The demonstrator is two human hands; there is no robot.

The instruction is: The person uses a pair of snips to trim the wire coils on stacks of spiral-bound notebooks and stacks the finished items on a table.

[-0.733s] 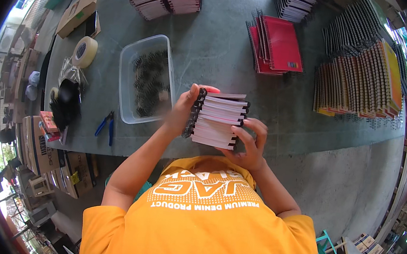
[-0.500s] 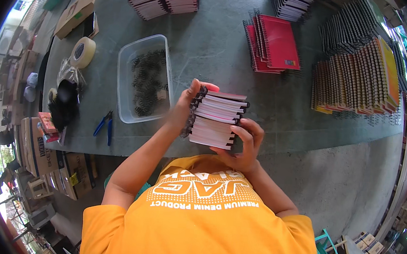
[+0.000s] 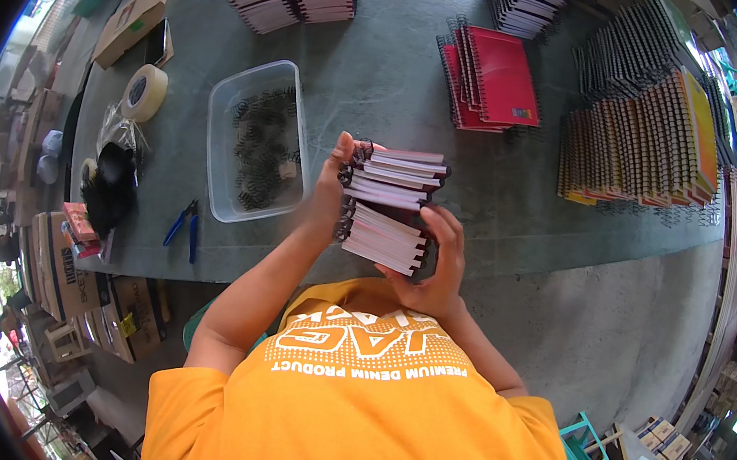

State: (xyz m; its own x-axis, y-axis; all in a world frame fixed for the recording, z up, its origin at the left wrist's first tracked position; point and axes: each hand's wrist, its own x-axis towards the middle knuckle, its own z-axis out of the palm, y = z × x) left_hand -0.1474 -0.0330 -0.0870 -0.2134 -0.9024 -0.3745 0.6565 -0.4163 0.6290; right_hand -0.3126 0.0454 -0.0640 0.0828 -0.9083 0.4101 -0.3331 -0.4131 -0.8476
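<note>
Right hand (image 3: 438, 268): nearest the body, cupped under and around the lower right of a stack of spiral notebooks (image 3: 391, 206), fingers curled up its side.
Left hand (image 3: 334, 182): closed on the stack's left edge at the wire bindings, thumb on top.
Stack of spiral notebooks: held in both hands above the near edge of the green table (image 3: 384, 63), covers uneven and fanned.
Clear plastic tub (image 3: 220, 140): just left of the left hand, holding loose black wire coils (image 3: 262, 153).
Blue-handled pliers (image 3: 185, 226): on the table left of the tub, near the edge.
Tape roll (image 3: 144, 93): farther left, lying flat.
Red spiral notebooks (image 3: 494, 78): beyond the held stack, in 1 overlapping pile.
Upright notebook row (image 3: 633, 153): far right, spirals up.
</note>
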